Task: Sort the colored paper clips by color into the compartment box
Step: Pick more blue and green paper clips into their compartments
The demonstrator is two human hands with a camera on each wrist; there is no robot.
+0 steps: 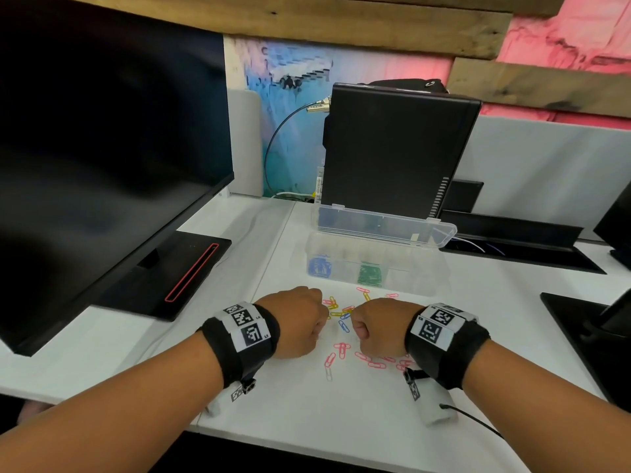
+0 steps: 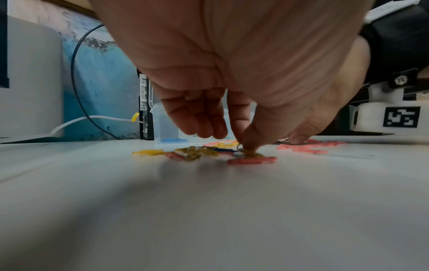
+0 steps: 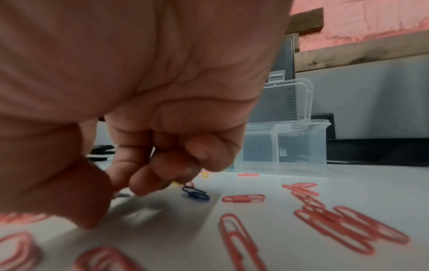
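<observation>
Red, yellow and blue paper clips lie scattered on the white table. Behind them stands the clear compartment box with its lid up; blue clips fill one compartment and green clips another. My left hand is down at the pile, and thumb and forefinger pinch a yellow clip. My right hand is curled beside the blue clip; its thumb and forefinger close on a pale clip on the table.
A large monitor and its base stand to the left. A black computer case rises behind the box. Dark stands sit at the right. More red clips lie under my right wrist.
</observation>
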